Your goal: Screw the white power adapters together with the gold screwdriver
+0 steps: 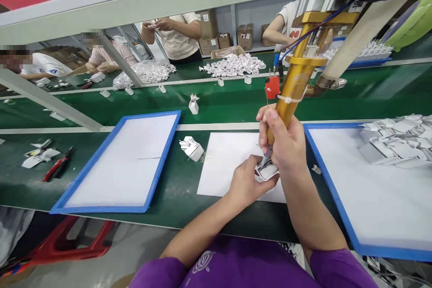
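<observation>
My right hand [288, 141] is wrapped round the lower end of a gold-coloured dispensing gun [293, 83], whose tapered nozzle [265, 160] points down. My left hand [245, 181] grips a small white plastic housing [269, 172], open side up. The nozzle tip is at the housing's opening; whether it touches the inside cannot be made out. Under both hands lies a white sheet [216, 168] on the green bench. A red switch-like part [272, 87] with wires sits beside the gun. Left of the sheet stands another white housing [191, 148].
At left lies a blue-rimmed tray [150, 193], with red-handled pliers [58, 166] beyond it. Another blue-rimmed tray [351, 216] at right carries stacked white parts [401, 141]. A green conveyor [222, 103] runs behind, carrying a white housing [193, 105]. Co-workers sit and stand across from me.
</observation>
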The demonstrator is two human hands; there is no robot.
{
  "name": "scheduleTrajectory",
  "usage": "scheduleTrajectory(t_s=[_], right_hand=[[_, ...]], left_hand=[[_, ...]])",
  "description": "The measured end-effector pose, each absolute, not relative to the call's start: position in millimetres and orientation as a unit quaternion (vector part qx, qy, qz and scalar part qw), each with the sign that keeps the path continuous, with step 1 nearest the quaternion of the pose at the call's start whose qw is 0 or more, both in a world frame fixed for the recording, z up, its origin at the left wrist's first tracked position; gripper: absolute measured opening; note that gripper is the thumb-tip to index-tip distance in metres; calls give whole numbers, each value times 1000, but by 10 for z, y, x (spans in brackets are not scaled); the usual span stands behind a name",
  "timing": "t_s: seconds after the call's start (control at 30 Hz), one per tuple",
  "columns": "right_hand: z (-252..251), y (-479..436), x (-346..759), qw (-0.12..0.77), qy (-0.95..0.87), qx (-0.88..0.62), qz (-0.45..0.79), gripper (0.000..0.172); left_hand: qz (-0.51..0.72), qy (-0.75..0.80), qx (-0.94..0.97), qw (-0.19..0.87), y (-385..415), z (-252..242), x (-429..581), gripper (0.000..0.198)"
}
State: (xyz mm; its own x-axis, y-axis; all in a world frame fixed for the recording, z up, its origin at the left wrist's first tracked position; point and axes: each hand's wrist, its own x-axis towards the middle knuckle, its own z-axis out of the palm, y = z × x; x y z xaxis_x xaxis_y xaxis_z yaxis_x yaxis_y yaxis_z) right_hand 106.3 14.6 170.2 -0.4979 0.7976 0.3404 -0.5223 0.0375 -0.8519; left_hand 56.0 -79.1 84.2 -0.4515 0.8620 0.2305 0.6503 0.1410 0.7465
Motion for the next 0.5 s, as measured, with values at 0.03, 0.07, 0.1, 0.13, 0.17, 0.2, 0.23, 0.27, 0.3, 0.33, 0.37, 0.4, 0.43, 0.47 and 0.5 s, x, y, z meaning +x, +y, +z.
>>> scheduleTrajectory(t_s=[0.03,0.07,0.1,0.13,0.17,0.2,0.23,0.27,0.3,0.33,0.37,0.4,0.43,0.47,0.5], right_hand=[[1700,150,1061,488,-535,-122,678,28],[1699,156,1059,493,-537,-114,675,28],[1697,164,1058,498,-538,-105,672,29],[1695,174,1058,502,-539,-97,670,30],[1692,186,1059,505,-540,-95,667,31],[1689,198,1061,508,-541,-96,663,32],[1685,212,1061,512,-542,-100,659,32],[1682,225,1062,516,-542,-105,654,32],[1679,237,1061,521,-541,-110,651,32],[1677,248,1060,527,-538,-115,648,31],[1677,257,1059,531,-536,-118,646,31],[1677,263,1059,533,-534,-120,644,32],[1679,268,1060,534,-534,-124,644,33],[1680,271,1064,533,-535,-129,643,34],[1681,274,1068,531,-536,-134,643,35]], left_hand=[[411,745,510,127,-797,836,554,36],[402,747,514,129,-804,828,538,36],[387,751,519,133,-811,817,507,37],[367,756,524,138,-818,803,459,36],[343,764,527,141,-825,786,393,36],[317,775,527,143,-831,765,309,36],[291,789,523,141,-839,741,212,37],[268,803,514,137,-850,715,107,37],[248,816,505,133,-866,687,-1,38],[235,824,498,132,-889,658,-105,39],[225,828,496,134,-918,632,-201,40],[218,825,502,140,-952,610,-287,39],[212,816,516,148,-989,598,-363,40],[208,804,535,156,-1026,597,-433,42],[207,792,551,161,-1058,612,-503,46]])
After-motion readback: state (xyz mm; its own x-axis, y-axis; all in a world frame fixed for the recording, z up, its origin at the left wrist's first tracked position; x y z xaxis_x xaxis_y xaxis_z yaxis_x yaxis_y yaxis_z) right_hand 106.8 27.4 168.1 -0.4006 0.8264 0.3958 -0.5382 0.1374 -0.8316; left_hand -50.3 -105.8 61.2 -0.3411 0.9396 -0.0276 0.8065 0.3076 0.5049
